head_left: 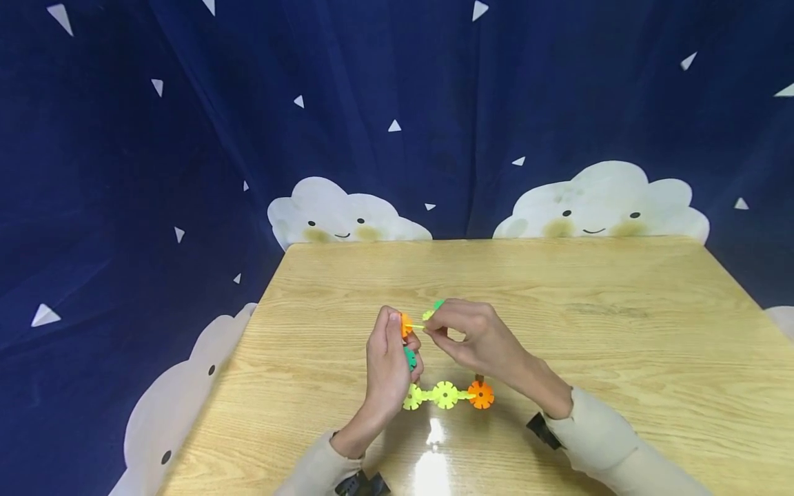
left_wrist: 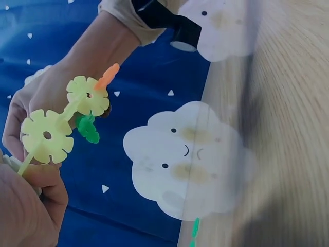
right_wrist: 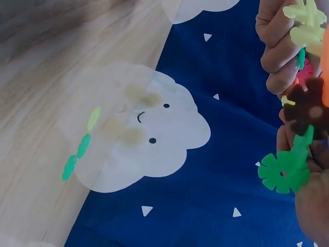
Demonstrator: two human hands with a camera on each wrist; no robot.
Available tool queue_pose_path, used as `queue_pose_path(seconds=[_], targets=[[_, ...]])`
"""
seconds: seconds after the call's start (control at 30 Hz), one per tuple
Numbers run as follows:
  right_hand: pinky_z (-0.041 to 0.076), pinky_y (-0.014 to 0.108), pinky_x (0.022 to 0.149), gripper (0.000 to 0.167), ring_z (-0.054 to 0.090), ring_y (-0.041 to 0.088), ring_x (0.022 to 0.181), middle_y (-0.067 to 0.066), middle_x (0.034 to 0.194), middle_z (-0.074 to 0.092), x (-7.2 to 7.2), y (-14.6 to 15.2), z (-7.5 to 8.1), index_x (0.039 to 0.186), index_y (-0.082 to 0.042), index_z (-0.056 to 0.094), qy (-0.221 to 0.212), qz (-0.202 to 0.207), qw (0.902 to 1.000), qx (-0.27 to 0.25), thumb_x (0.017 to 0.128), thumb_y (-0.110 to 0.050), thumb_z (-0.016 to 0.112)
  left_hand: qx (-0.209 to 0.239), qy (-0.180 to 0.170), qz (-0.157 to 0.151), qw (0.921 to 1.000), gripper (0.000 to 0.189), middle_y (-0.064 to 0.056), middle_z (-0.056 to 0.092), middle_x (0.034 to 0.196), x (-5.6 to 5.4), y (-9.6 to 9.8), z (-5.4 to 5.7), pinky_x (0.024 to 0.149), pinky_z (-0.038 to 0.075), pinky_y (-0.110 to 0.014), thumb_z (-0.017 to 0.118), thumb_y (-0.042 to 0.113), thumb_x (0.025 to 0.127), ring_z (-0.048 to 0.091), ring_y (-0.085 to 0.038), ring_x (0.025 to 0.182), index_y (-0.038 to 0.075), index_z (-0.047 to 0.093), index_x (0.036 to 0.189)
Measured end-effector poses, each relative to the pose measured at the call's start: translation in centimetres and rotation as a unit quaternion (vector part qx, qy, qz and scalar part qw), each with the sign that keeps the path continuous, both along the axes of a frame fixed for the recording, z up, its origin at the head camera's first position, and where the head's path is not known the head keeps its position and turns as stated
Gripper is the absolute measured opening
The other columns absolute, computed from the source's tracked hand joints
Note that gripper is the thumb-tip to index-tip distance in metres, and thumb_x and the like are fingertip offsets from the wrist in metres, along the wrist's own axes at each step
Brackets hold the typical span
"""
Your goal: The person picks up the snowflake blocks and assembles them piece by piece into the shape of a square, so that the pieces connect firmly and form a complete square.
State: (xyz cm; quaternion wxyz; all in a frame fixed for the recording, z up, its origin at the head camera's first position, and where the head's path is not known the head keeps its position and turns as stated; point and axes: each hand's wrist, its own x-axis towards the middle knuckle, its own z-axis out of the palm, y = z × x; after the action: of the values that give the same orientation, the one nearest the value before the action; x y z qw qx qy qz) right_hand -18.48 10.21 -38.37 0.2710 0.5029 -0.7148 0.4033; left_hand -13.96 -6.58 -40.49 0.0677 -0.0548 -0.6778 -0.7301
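My left hand [head_left: 391, 355] grips a chain of joined plastic snowflake discs, with an orange disc [head_left: 406, 325] at its fingertips and a green disc [head_left: 410, 357] below. Close by on the right, my right hand [head_left: 474, 337] pinches part of the same build at a thin yellow-green disc [head_left: 415, 326] seen edge-on. Below the hands runs a row of yellow-green discs [head_left: 444, 395] ending in an orange disc [head_left: 481, 395]. In the right wrist view a brown disc [right_wrist: 307, 109] and a green disc [right_wrist: 280, 172] show between the hands. The fingers hide some joints.
A short strip of green and yellow-green discs [right_wrist: 83, 145] appears to lie on the wooden table [head_left: 589, 413]; in the head view the right hand partly covers it. Behind the table hangs a dark blue curtain [head_left: 347, 62] with white clouds and triangles.
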Motion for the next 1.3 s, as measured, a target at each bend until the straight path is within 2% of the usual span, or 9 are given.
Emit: queue_pose_path(seconds=[0.17,0.3,0.47,0.57,0.73,0.87,0.97,1.1,1.3], targets=[[0.052,0.013,0.065,0.032,0.06,0.009,0.068,0.0,0.077,0.07,0.0,0.2,0.6,0.083,-0.007,0.07,0.01,-0.012,0.9998,0.009,0.073,0.023,0.075,-0.013,0.004,-0.01,0.9999,0.037,-0.002,0.043,0.069,0.0,-0.2,0.2,0.038,0.034,-0.018,0.028,0.035,0.116,0.037,-0.009,0.042,0.007,0.039,0.095],[0.051,0.015,0.065,0.031,0.06,0.01,0.068,-0.002,0.076,0.068,-0.1,0.3,0.8,0.083,-0.008,0.069,0.018,-0.033,0.9992,0.017,0.072,0.021,0.077,-0.035,-0.006,-0.022,0.9991,0.037,-0.006,0.049,0.069,0.0,-0.6,0.2,0.04,0.042,-0.019,0.032,0.037,0.115,0.044,-0.012,0.044,0.006,0.04,0.096],[0.053,0.024,0.069,0.031,0.059,0.011,0.068,-0.005,0.076,0.067,-0.4,0.3,0.4,0.083,-0.011,0.07,0.037,-0.052,0.997,0.044,0.072,0.016,0.08,-0.043,-0.034,-0.031,0.998,0.019,-0.013,0.065,0.076,-0.1,-0.9,0.2,0.041,0.055,-0.032,0.031,0.021,0.112,0.057,-0.017,0.042,0.009,0.046,0.114],[0.053,0.029,0.071,0.03,0.059,0.011,0.069,-0.006,0.078,0.068,-0.5,0.3,0.4,0.084,-0.012,0.071,0.059,-0.061,0.9943,0.065,0.073,0.012,0.083,-0.062,-0.035,-0.018,0.9973,0.025,-0.013,0.07,0.082,-0.1,-1.0,0.2,0.041,0.057,-0.04,0.034,0.02,0.111,0.061,-0.023,0.044,0.01,0.055,0.12],[0.053,0.03,0.072,0.029,0.059,0.011,0.07,-0.006,0.077,0.068,-0.6,0.0,0.6,0.086,-0.012,0.072,0.085,-0.054,0.9921,0.076,0.072,0.009,0.086,-0.104,-0.017,0.009,0.9944,0.037,-0.016,0.067,0.066,-0.1,-0.8,0.1,0.036,0.054,-0.041,0.046,0.038,0.111,0.062,-0.03,0.043,0.009,0.068,0.105],[0.054,0.032,0.073,0.029,0.061,0.012,0.071,-0.006,0.079,0.07,-0.8,-0.2,0.6,0.087,-0.012,0.074,0.093,-0.058,0.9914,0.072,0.072,0.008,0.087,-0.121,0.007,0.01,0.9926,0.043,-0.014,0.059,0.057,-0.2,-0.6,-0.2,0.035,0.052,-0.04,0.048,0.042,0.111,0.055,-0.018,0.037,0.006,0.064,0.094],[0.055,0.032,0.072,0.027,0.061,0.012,0.071,-0.006,0.08,0.071,-0.9,-0.2,0.6,0.087,-0.012,0.075,0.082,-0.066,0.9922,0.066,0.072,0.006,0.088,-0.137,0.035,0.017,0.9898,0.036,-0.008,0.055,0.061,-0.1,-0.6,-0.4,0.034,0.051,-0.035,0.048,0.035,0.111,0.051,-0.011,0.037,0.008,0.063,0.093],[0.055,0.032,0.071,0.024,0.062,0.012,0.07,-0.005,0.081,0.073,-1.0,0.1,0.6,0.087,-0.01,0.077,0.054,-0.064,0.9948,0.058,0.073,0.005,0.09,-0.15,0.057,0.024,0.9867,0.021,-0.001,0.055,0.063,-0.1,-0.7,-0.4,0.038,0.047,-0.025,0.052,0.025,0.106,0.052,-0.008,0.041,0.011,0.066,0.1],[0.052,0.025,0.07,0.023,0.061,0.008,0.077,-0.009,0.087,0.073,-1.4,1.3,0.9,0.094,-0.013,0.078,-0.049,-0.045,0.9954,0.069,0.081,0.003,0.085,-0.134,0.023,0.014,0.9905,0.021,-0.001,0.058,0.058,-0.1,-0.6,-0.3,0.038,0.049,-0.027,0.051,0.024,0.107,0.055,-0.012,0.04,0.01,0.065,0.105]])
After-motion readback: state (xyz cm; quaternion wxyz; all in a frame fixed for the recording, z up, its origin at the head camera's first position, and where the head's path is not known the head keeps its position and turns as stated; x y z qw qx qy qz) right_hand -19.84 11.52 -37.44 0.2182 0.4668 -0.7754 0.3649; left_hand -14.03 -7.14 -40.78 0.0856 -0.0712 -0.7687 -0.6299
